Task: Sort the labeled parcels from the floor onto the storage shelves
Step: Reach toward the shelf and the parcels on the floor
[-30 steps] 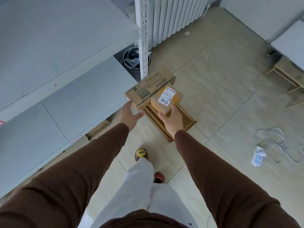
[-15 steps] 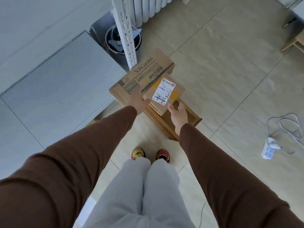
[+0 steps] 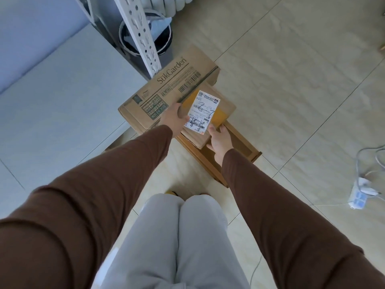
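A small cardboard parcel (image 3: 226, 107) with a white shipping label (image 3: 203, 112) lies on a low wooden crate (image 3: 243, 147) on the floor. My left hand (image 3: 174, 119) grips its left edge, fingers curled over the top. My right hand (image 3: 219, 138) holds its near right corner from below. A larger brown carton (image 3: 166, 88) printed "SukGarden" sits right behind and to the left, touching the small parcel. The grey storage shelf (image 3: 62, 97) spreads out on the left.
A white perforated shelf post (image 3: 139, 36) stands just behind the carton, with a dark waste bin (image 3: 162, 41) beyond it. A white power strip (image 3: 359, 197) and cable lie on the tiled floor at the right. My legs are directly below.
I have bent closer to the parcels. My left hand moved from the big carton onto the small parcel's left edge, and my right hand closed in on its near corner.
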